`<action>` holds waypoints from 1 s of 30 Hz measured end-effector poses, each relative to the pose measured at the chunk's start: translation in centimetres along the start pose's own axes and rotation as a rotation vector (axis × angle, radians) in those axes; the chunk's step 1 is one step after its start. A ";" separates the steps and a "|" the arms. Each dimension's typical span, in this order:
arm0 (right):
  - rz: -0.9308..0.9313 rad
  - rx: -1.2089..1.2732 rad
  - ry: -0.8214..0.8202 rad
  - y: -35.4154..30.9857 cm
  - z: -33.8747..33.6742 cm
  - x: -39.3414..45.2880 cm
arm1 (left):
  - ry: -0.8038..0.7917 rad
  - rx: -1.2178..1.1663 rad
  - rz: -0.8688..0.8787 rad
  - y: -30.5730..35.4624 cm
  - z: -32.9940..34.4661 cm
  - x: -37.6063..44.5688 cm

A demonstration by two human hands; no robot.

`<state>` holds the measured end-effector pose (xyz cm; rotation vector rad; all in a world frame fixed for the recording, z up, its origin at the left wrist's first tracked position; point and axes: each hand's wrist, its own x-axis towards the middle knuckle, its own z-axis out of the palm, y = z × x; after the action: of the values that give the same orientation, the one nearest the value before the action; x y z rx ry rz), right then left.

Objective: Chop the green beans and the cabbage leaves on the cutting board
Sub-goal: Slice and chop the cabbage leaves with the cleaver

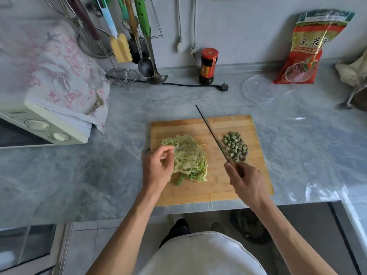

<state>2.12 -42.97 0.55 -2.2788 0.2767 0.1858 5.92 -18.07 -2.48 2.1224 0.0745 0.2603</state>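
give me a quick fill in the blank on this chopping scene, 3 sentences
1. The right hand holds a ____ over the cutting board.
2. The chopped beans lie to the ____ of the blade.
3. The left hand rests at the edge of the shredded ____.

Missing words: knife; right; cabbage

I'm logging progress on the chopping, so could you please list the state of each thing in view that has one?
green beans: cut into short pieces, piled on the board's right side
cabbage leaves: shredded, heaped on the left side
knife: held in the right hand, blade between the piles
left hand: fingers curled at the cabbage's edge
cutting board: flat on the counter
sauce bottle: upright, capped
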 end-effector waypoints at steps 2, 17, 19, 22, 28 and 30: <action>-0.018 -0.067 0.036 0.4 -0.4 0.1 | -0.089 -0.028 -0.018 0.9 0.7 0.7; 0.355 -0.169 0.300 10.2 -7.9 -0.5 | -0.453 0.042 0.047 9.9 11.4 1.1; 0.382 -0.153 0.288 12.2 -9.0 0.5 | -0.479 0.078 0.044 11.6 12.4 0.7; 0.368 -0.130 0.266 14.2 -9.9 2.0 | -0.506 0.171 0.056 14.0 13.6 -0.1; 0.299 -0.065 0.214 15.4 -9.8 3.8 | -0.466 0.210 0.041 16.9 14.9 -1.5; 0.297 -0.064 0.185 15.4 -9.5 4.3 | -0.468 0.205 0.024 17.1 15.0 -2.0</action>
<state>2.72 -60.59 -5.24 -2.3121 0.7160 0.1376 6.33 -40.04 3.88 2.3356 -0.2066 -0.2435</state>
